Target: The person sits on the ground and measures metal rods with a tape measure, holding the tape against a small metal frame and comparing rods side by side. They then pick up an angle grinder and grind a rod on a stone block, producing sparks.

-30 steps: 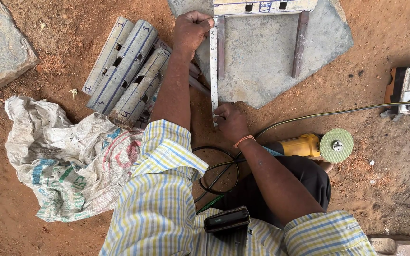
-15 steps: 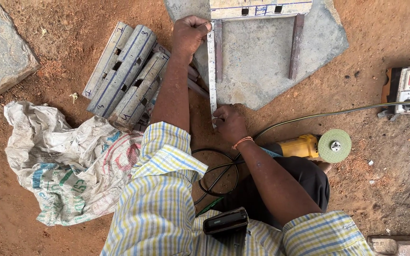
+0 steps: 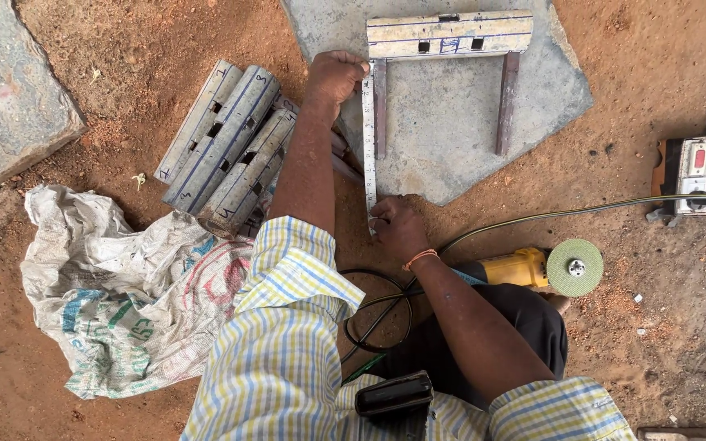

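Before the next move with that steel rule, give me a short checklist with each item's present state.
1. Left hand pins the steel rule at its far end: ok.
2. Right hand holds the rule's near end: ok.
3. Rule lies alongside the frame's left leg: ok.
4. Rule reading legible: cannot tell.
5. Angle grinder out of both hands, on the ground: ok.
6. Grinder switched off: cannot tell.

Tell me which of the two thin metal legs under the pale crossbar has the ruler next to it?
The left thin rusty metal leg. The steel ruler lies right along it, held by both hands, while the right leg stands alone on the grey stone slab.
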